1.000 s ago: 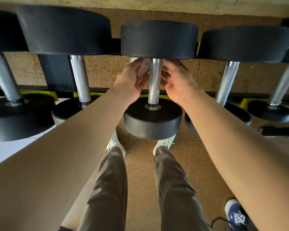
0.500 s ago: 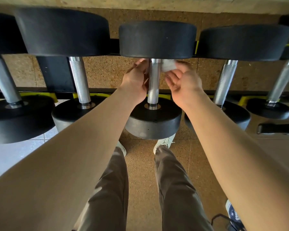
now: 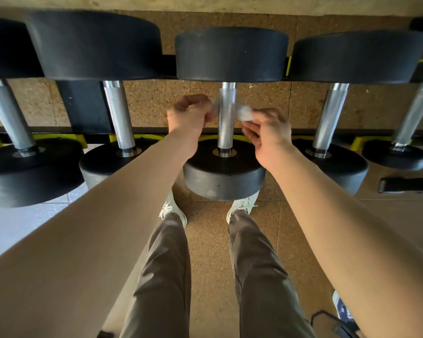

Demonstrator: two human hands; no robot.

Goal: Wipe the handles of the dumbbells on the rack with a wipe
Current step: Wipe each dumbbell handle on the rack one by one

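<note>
Several black dumbbells with silver knurled handles lie across the rack (image 3: 142, 137). The middle dumbbell's handle (image 3: 226, 128) has a white wipe (image 3: 245, 112) passing behind it. My left hand (image 3: 192, 113) pinches the wipe's left end at the handle's left side. At the right side of the handle, my right hand (image 3: 266, 130) pinches the bunched right end. Most of the wipe is hidden behind the handle and my fingers.
Neighbouring handles stand close on each side: one to the left (image 3: 119, 115), one to the right (image 3: 330, 118). Below the rack are my legs and white shoes (image 3: 171, 208) on a cork-like floor. Another person's blue shoe (image 3: 342, 308) shows at the bottom right.
Both hands have slid down the handle toward me with the wipe. The right hand has pulled its end of the wipe out to the right.
</note>
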